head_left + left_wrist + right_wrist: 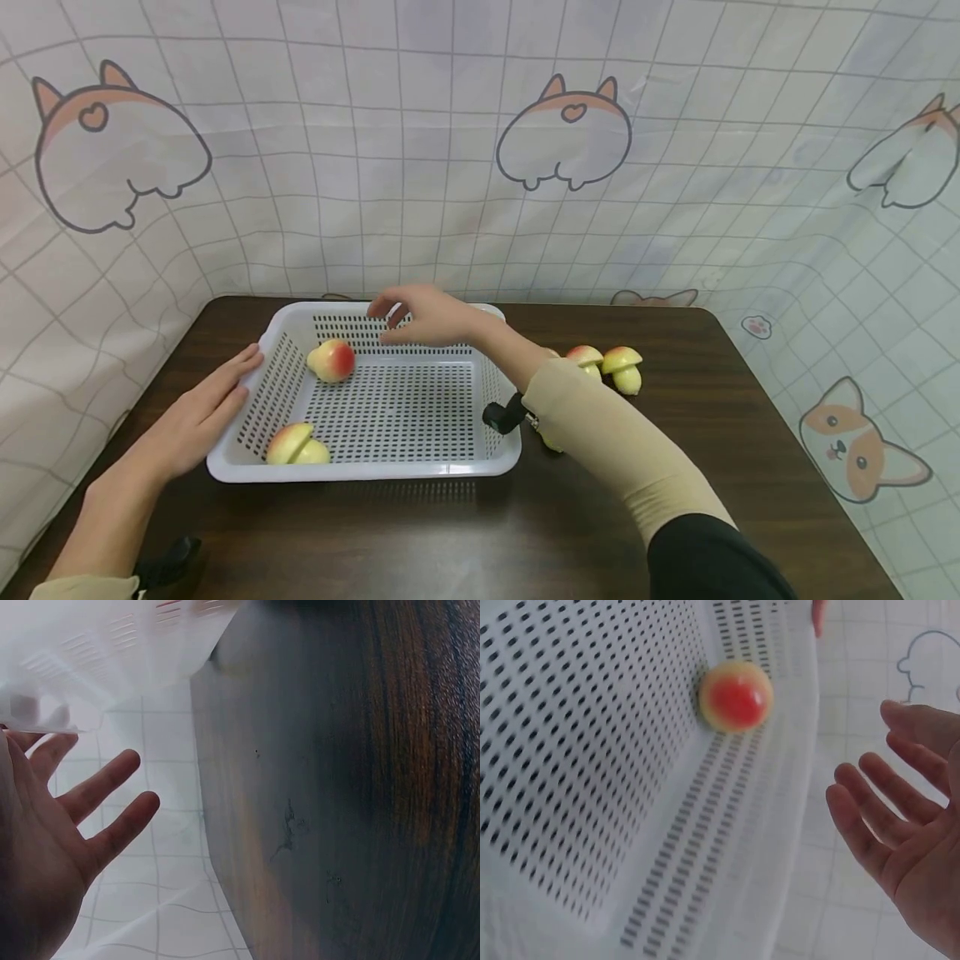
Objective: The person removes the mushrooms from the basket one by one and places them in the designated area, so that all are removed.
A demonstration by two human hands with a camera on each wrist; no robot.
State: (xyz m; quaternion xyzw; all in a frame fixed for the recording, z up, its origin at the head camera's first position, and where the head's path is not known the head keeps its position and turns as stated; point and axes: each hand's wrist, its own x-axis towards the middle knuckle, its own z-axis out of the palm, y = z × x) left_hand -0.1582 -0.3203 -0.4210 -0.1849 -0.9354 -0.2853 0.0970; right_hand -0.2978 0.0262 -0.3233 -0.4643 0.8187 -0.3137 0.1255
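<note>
A white perforated plastic basket [360, 473] stands on the dark table. Inside it lie two toy mushrooms with pale yellow stems: one [332, 361] at the back left, its cap red, and another [298, 447] in the front left corner. My left hand [197, 417] rests along the basket's left rim, fingers extended. Over the back part of the basket hovers my right hand [431, 317], fingers loosely bent with nothing between them. In the right wrist view, the red-capped mushroom [737, 697] sits against the basket wall, apart from the fingers.
Right of the basket, more toy mushrooms [624, 368] lie on the wood-grain table [450, 550], several of them partly covered by my right forearm. A white grid-patterned cloth [360, 167] with cartoon dogs hangs behind and around the table.
</note>
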